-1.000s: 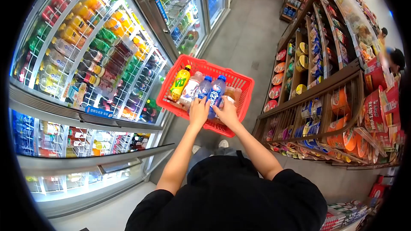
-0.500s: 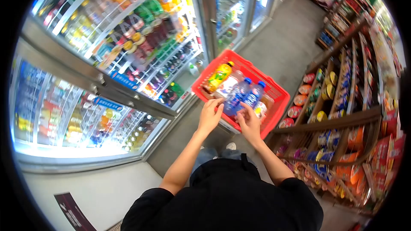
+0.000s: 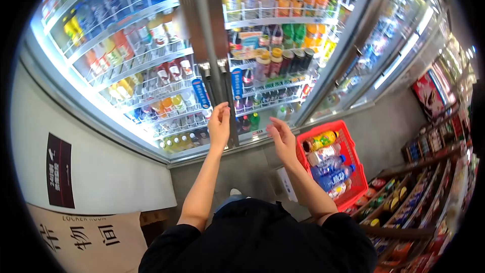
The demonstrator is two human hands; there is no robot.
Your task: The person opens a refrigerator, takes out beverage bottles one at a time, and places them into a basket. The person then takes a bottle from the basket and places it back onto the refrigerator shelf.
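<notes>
"Cooler doors (image 3: 189,0), where from the fingers?"

"Twelve o'clock of the left hand (image 3: 219,127). Fingers loosely bent, nothing in them, tips over the door edge. Touching? Can't tell."

"Right hand (image 3: 283,140)?"

"Three o'clock of the left. Fingers half spread, empty, apart from the glass."

"Stage?"

"Empty hands raised at the doors, I'd judge. Any pull would call for fingers hooked round a door handle (image 3: 224,83) and swing room beside the basket."

"Further out?"

"Red basket (image 3: 348,144), four o'clock of the right hand: yellow bottle (image 3: 323,141), blue bottles (image 3: 335,178), others, lying over. Snack shelves (image 3: 399,230) beyond, same bearing. White panel (image 3: 111,156), eight o'clock of the left hand."

"Hard to see?"

"Basket's near side is partly behind the right arm; what's under it, hidden. Most labels blurred. Left door cut off by the round lens edge."
</notes>
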